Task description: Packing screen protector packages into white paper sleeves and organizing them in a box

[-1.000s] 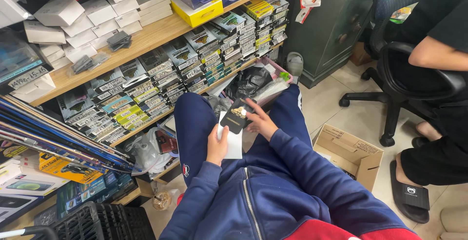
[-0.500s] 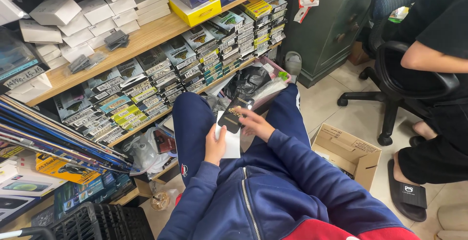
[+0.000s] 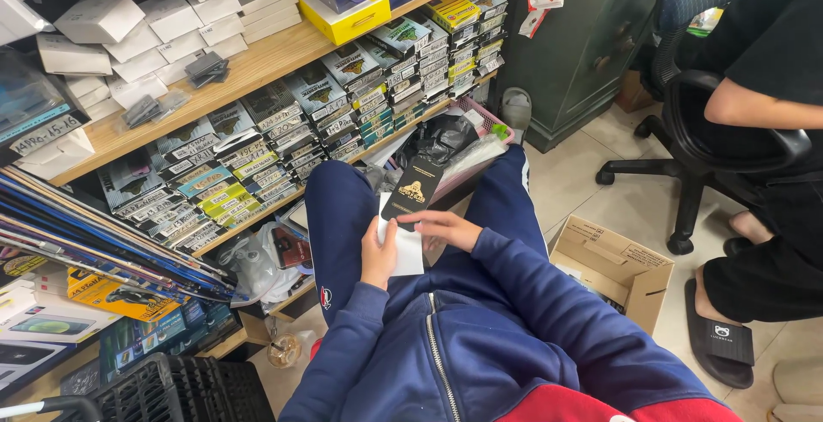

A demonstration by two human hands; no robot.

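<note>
— Since a moment ago the black card packet (image 3: pixel 413 191) has tipped further upright, and the white sheet (image 3: pixel 403 246) under it shows more plainly; what do you make of that?

— Judging by it, the packet is being drawn clear of the sheet, so the two are coming apart.

— Going from the left of the frame?

— At far left, the wooden shelf (image 3: pixel 249 66) with white boxes (image 3: pixel 103 19), stacked flat packets (image 3: pixel 249 161) below it. Then the left hand (image 3: pixel 378 255), fingers curled shut on the sheet's left edge. Just above centre the packet rises from the sheet. The right hand (image 3: pixel 446 229) lies across the sheet, fingers bent, tips at the packet's lower end; whether it pinches it I cannot tell.

— And rightward?

— An open cardboard box (image 3: pixel 613 272) on the floor, then another person's arm (image 3: pixel 754 105) on an office chair (image 3: pixel 699 143).
</note>
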